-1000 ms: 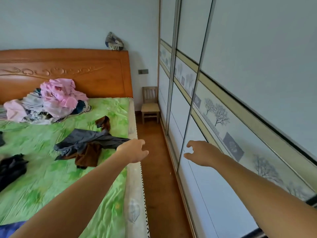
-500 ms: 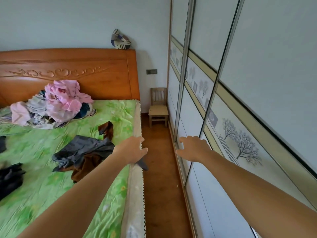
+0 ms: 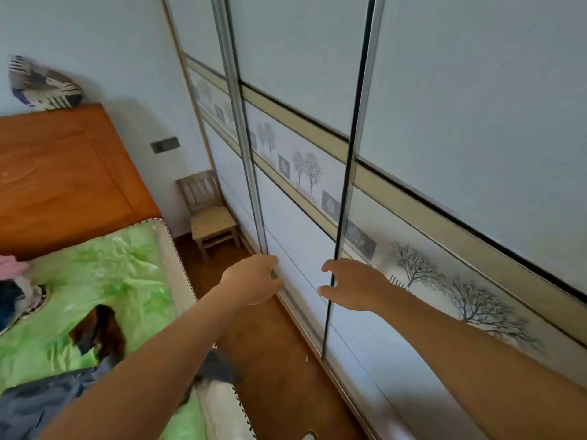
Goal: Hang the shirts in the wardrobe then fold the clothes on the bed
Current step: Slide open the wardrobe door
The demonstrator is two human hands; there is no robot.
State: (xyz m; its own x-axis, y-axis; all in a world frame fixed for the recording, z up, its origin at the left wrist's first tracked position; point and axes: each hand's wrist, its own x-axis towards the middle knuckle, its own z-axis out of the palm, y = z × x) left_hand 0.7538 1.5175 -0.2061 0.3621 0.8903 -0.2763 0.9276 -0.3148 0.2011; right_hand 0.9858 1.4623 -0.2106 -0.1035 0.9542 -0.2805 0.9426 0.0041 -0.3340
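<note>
Centre frame, the left hand (image 3: 254, 282) meets the pale sliding-door wardrobe (image 3: 298, 223), fingers hidden, grip impossible to tell. The right hand (image 3: 352, 287) is spread beside it. Grey and brown clothes (image 3: 101, 331) lie lower left on the green-sheeted bed (image 3: 104, 271), partly behind the forearm.

- I see the wardrobe (image 3: 444, 90) doors in pale blue-grey, crossed by a beige band edged in black, with a strip of grey bare trees and small dark squares below it; the frames are silver.
- The bed sheet (image 3: 104, 268) is bright green with paler mottling.
- The mattress edge (image 3: 174, 265) is cream with black-and-white trim.
- The headboard (image 3: 63, 173) is orange-brown wood.
- The chair (image 3: 209, 217) is pale wood.
- The floor (image 3: 276, 350) is reddish brown.
- On the sheet I make out a dark brown garment (image 3: 101, 328), a grey-blue garment (image 3: 41, 398) and a pink garment (image 3: 11, 268).
- The striped object (image 3: 41, 85) on the headboard is black, white and blue.
</note>
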